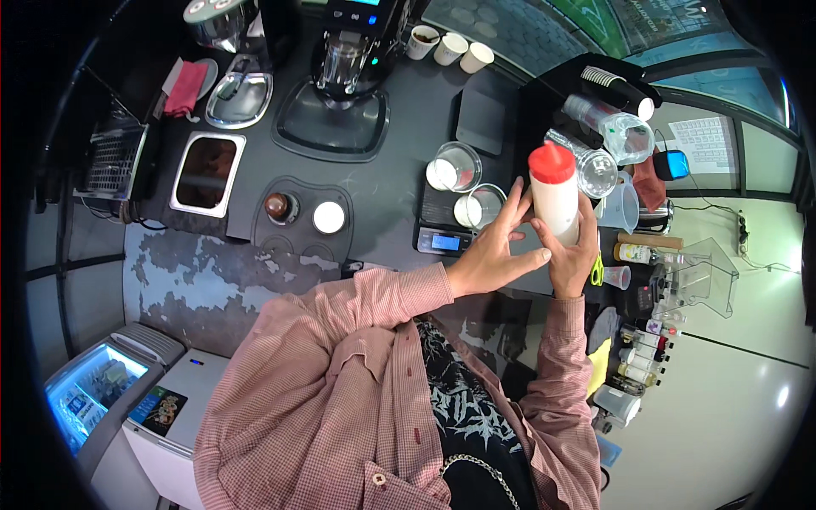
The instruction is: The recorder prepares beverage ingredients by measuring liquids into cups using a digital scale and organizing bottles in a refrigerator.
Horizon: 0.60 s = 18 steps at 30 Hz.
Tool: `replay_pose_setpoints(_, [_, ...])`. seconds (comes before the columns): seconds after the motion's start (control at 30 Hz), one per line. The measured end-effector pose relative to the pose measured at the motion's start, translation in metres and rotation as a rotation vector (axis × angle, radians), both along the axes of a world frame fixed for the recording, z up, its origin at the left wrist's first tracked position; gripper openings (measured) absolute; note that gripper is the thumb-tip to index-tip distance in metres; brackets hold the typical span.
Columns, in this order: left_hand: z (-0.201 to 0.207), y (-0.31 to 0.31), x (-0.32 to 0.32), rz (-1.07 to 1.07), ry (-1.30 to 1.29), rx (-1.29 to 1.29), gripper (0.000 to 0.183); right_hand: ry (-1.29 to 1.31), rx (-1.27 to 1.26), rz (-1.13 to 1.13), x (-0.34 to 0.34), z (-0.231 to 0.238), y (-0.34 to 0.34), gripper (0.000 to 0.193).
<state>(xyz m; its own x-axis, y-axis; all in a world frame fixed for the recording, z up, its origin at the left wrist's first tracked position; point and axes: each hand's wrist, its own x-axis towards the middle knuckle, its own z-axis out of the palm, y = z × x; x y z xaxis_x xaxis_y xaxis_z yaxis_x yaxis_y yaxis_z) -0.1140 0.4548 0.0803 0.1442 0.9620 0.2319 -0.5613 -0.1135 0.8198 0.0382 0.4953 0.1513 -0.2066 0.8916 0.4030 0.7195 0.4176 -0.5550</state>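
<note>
A pink checked shirt (314,408), worn open over a dark T-shirt (463,382) and a silver chain (480,469), fills the nearest part of the view, from 5 to 7 o'clock as counted from the centre. At 2 o'clock a white squeeze bottle (554,204) with a red pointed cap (552,163) is held, its cap end turned toward 12. The bottle is gripped by the right hand (572,255), with the thumb laid on one side and the fingers wrapped round the other. The left hand (495,255) is held just beside it at the bottle's 8 o'clock, fingers spread and thumb apart; whether the bottle is touched by it cannot be told.

At the bottle's 9 o'clock, two clear cups (488,204), with white showing low inside, are set close together by a black digital scale (442,242) with a lit blue display; whether both rest on it cannot be told. Stacked clear plastic cups (627,138) are seen beyond the bottle at 2 o'clock, and yellow-handled scissors (597,270) at 3.

On the dark counter (382,204), a wooden-knobbed tamper (278,206) and a round white disc (328,218) are placed on a mat (302,242) at 10 o'clock. Three paper cups (450,48) are lined up near 12, beside a black coffee grinder (374,38). A lit fridge (102,382) is seen at 8.
</note>
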Motion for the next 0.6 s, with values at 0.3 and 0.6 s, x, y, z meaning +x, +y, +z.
replay_pose_setpoints(0.3, [0.044,-0.067,0.011,-0.035,0.199,0.419,0.108,0.599,0.070,0.027,0.036,0.009,-0.066,0.079])
replay_pose_setpoints(0.6, [0.034,-0.167,0.044,-0.107,0.320,0.289,0.081,1.350,-0.100,-0.083,0.099,-0.063,-0.226,0.071])
